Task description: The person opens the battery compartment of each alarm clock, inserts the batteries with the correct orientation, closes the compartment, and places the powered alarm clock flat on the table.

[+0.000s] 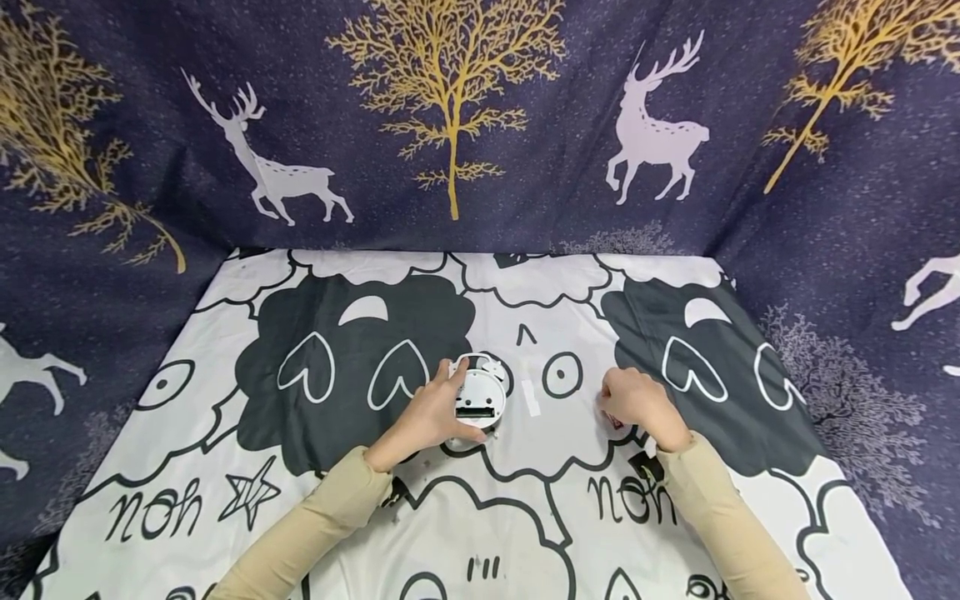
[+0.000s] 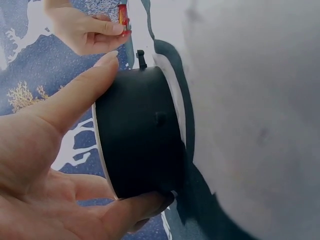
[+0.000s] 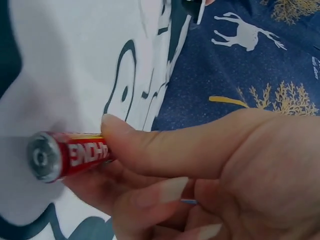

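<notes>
1. Grips round clock-like device (image 1: 483,390) w/ L-hand grip (image 1: 427,412), spread wide: thumb at near edge, fingers at far edge. Prob. held by the rim for steadiness w/o covering the white side.
2. Shows dark slot (image 1: 474,412) on that upturned side, free of fingers; looks like a batt. bay, uncovered. Likely turned up for easy sight + access.
3. Sits approx. mid-bench (image 1: 420,533), dark side wall close to cloth; can't tell if touching.
4. Pinches red battery (image 3: 86,154) w/ R-hand grip (image 1: 639,404), narrow: thumb vs. fingers. Prob. held by the sides to leave metal end bare; can't tell polarity.
5. Held R of device, well apart, near bench surface. Maybe out there to avoid blocking view of slot.
6. Lies betw. both hands: pale strip (image 1: 530,398); can't tell if loose or printed, reason unclear.
</notes>
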Available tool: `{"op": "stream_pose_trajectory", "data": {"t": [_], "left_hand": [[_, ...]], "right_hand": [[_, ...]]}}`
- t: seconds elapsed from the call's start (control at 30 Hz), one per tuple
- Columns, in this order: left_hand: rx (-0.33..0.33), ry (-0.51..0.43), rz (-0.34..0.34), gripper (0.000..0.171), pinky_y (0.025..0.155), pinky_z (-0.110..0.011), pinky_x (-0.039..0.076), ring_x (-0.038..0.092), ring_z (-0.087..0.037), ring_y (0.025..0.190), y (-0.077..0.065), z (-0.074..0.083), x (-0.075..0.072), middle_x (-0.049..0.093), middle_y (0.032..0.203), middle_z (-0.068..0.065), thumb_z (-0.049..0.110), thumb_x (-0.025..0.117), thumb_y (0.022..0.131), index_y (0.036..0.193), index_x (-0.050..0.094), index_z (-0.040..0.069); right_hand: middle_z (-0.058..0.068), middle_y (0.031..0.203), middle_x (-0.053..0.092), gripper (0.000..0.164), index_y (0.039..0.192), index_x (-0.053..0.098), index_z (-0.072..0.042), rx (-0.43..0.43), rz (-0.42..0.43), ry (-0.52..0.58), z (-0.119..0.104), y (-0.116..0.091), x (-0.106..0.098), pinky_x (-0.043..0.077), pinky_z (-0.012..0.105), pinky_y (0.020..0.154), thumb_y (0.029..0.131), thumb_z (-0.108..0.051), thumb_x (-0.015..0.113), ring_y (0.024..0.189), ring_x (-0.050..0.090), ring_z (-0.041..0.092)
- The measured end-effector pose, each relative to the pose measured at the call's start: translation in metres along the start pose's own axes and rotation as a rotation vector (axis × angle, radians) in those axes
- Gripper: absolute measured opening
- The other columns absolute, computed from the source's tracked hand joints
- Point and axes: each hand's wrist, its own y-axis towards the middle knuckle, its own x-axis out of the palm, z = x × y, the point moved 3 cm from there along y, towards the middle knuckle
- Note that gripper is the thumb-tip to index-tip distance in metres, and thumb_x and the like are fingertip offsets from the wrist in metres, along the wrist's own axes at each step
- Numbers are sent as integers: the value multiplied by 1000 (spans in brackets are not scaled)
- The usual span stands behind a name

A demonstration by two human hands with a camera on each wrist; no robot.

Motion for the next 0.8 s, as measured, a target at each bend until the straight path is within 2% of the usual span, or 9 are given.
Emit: {"op": "stream_pose_trajectory", "data": {"t": [0.13,0.2,0.27,0.6,0.7,0.8], "left_hand": [[10,3,7,115,81,-54,46,47,-58,106,0,1,0,23,146,-28,46,84,55,146,23,10],[17,9,12,115,80,-53,47,49,-57,104,0,1,0,24,145,-28,46,84,55,146,24,9],[20,10,15,115,80,-52,47,50,-56,103,0,1,0,24,145,-28,45,84,55,145,24,9],[19,19,15,115,77,-50,48,52,-55,100,0,1,0,25,145,-28,46,84,55,145,24,9],[22,20,19,115,78,-51,48,52,-55,100,0,1,-1,25,145,-28,47,84,54,145,25,9],[24,20,23,115,78,-51,48,52,-55,100,0,0,0,25,145,-29,47,84,54,145,25,9]], "right_hand": [[1,65,60,14,79,68,-8,-30,6,49,-3,6,1,37,28,49,85,-15,58,54,50,16],[0,71,64,16,93,69,-8,-54,24,70,-4,8,3,39,28,51,86,-18,58,57,53,15],[0,71,65,19,97,69,-7,-87,52,93,-5,10,4,40,28,51,87,-18,57,56,54,14],[0,74,65,13,92,69,-10,-276,326,148,-20,13,7,38,25,51,86,-18,61,60,52,9],[-2,72,63,11,92,68,-12,-296,375,181,-25,14,9,37,25,52,86,-19,63,59,49,9],[-3,72,63,13,94,67,-12,-301,390,198,-28,15,11,37,25,53,86,-21,62,59,50,8]]}}
